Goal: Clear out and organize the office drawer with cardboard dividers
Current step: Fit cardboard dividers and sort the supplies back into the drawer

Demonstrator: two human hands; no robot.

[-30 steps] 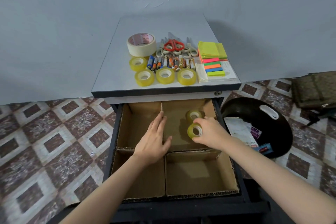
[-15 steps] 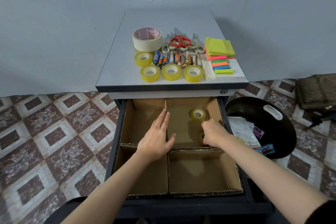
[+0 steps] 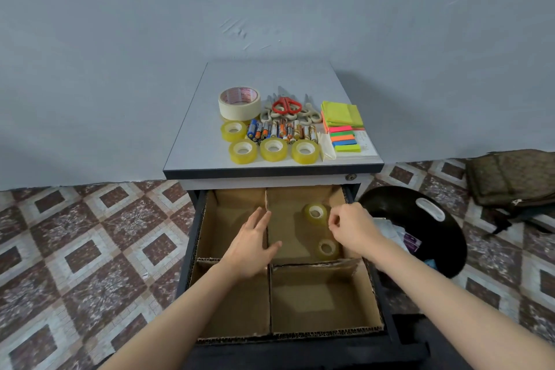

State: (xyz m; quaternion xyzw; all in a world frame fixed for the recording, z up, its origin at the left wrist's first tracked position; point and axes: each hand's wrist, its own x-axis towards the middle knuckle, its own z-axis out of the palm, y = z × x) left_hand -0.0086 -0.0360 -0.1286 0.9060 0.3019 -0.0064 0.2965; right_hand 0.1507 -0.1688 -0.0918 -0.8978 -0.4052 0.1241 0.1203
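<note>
Resting along the middle cardboard divider (image 3: 269,294) of the open drawer (image 3: 390,324), the left hand (image 3: 250,245) lies with straight, relaxed fingers. The right hand (image 3: 351,227) hangs over the back-right compartment, fingers curled in with nothing seen between them. Two clear tape rolls sit in that compartment: one (image 3: 315,213) toward its back edge, the other (image 3: 326,249) near its front edge. On the cabinet top (image 3: 204,117), toward its front edge, lie four more tape rolls (image 3: 273,149), batteries (image 3: 282,131), scissors (image 3: 286,106), sticky notes (image 3: 342,114) and a masking tape roll (image 3: 239,103).
</note>
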